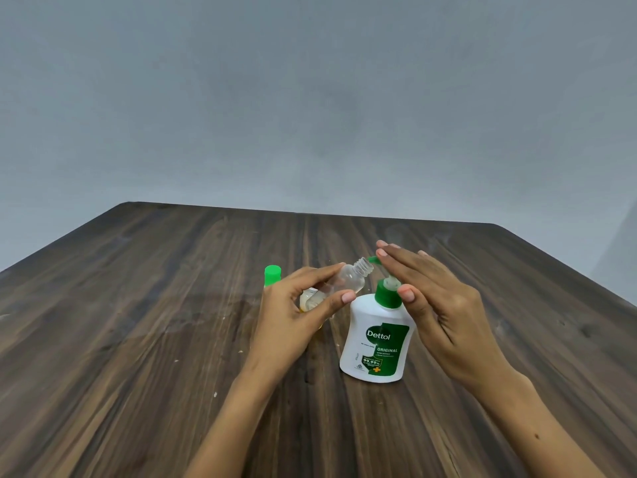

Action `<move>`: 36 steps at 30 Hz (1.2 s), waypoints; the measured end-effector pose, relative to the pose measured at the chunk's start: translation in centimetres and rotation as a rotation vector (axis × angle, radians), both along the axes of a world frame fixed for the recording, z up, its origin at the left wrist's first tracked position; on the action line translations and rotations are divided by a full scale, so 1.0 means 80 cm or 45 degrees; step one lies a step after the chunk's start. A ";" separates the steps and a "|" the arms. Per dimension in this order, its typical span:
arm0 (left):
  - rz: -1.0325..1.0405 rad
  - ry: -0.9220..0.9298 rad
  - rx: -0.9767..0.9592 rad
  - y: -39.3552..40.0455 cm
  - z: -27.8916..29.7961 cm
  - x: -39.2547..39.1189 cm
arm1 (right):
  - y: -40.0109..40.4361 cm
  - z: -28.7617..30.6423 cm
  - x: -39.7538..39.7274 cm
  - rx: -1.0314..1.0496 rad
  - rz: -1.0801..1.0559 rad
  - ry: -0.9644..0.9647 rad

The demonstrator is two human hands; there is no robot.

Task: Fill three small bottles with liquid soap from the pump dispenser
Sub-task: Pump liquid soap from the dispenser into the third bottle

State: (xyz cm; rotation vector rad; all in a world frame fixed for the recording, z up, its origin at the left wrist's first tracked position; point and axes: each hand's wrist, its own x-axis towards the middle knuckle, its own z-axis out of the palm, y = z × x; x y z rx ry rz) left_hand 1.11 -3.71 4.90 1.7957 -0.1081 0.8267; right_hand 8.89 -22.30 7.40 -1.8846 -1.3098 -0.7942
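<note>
Dettol pump dispenser stands mid-table while the right hand rests straight fingers on its nozzle, and the left hand pinches an uncapped clear bottle tilted mouth-to-spout to catch soap.

Both forearms are bare, no sleeves reaching into view. The left hand and right hand wear nothing; fingernails are short and unpainted.

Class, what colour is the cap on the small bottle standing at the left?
Bright green cap, clearest in the head view.
</note>
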 end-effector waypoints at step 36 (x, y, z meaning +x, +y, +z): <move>-0.051 -0.006 -0.042 0.007 -0.006 0.000 | 0.008 -0.001 -0.005 0.133 -0.005 0.104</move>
